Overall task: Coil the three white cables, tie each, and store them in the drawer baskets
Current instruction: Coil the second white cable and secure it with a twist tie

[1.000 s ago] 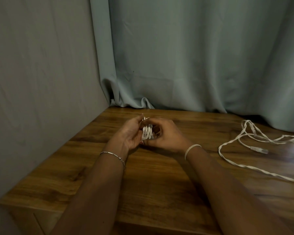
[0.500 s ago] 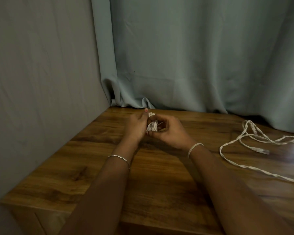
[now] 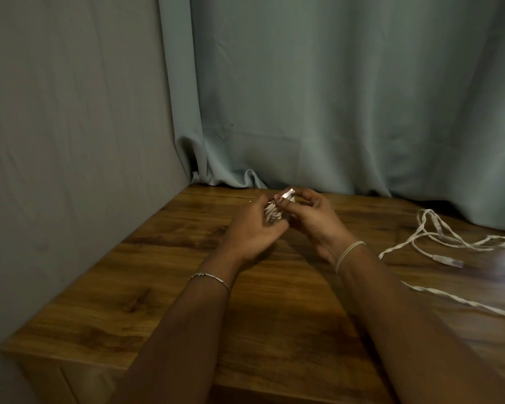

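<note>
Above the far middle of the wooden tabletop (image 3: 274,316), both hands hold a small coiled white cable (image 3: 272,212). My left hand (image 3: 251,228) grips the bundle from the left. My right hand (image 3: 309,217) holds it from the right, and a white plug end (image 3: 287,195) sticks up, pinched at the fingertips. A loose white cable (image 3: 438,243) with plugs sprawls uncoiled on the right of the table. A pale elastic band (image 3: 349,253) sits round my right wrist. No drawer basket shows.
A grey wall stands on the left and a grey-green curtain (image 3: 333,112) hangs behind the table, touching its far edge. A drawer front (image 3: 79,383) shows under the table's near left corner.
The hands with the coil moved slightly away and up. The plug end now sticks up above the bundle between the fingertips.
</note>
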A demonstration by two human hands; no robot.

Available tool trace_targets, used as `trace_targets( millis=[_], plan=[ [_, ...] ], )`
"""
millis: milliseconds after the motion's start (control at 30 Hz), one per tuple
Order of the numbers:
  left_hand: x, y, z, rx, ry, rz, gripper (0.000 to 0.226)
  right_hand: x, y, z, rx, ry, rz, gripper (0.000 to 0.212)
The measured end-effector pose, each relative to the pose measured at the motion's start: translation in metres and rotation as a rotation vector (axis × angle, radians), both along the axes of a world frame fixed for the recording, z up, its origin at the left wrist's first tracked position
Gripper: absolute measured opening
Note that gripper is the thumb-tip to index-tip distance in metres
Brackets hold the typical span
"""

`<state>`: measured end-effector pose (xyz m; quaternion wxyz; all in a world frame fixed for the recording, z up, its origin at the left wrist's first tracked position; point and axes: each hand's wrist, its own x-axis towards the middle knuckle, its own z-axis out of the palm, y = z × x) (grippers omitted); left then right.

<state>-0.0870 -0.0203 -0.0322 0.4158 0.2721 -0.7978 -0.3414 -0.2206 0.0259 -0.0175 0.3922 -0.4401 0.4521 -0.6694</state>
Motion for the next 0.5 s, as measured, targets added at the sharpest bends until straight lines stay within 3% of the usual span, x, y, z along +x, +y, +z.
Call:
trace_targets(
  millis=[100,233,400,500],
  plan=[
    [-0.002,-0.002,-0.002,-0.093,0.004,0.056,0.054,0.004,-0.001,0.002,0.035,-0.07,0.016,0.036],
    [-0.001,-0.004,0.001,-0.204,0.0,0.173,0.043,0.009,-0.002,0.002,0.049,-0.087,0.043,0.036],
    [0.0,-0.003,0.001,-0.195,0.003,0.166,0.036,0.013,-0.001,0.003,0.053,-0.075,0.024,0.029],
    [0.0,0.0,0.001,-0.158,-0.015,0.108,0.036,0.014,0.001,0.004,0.051,0.077,-0.049,0.024]
  ],
)
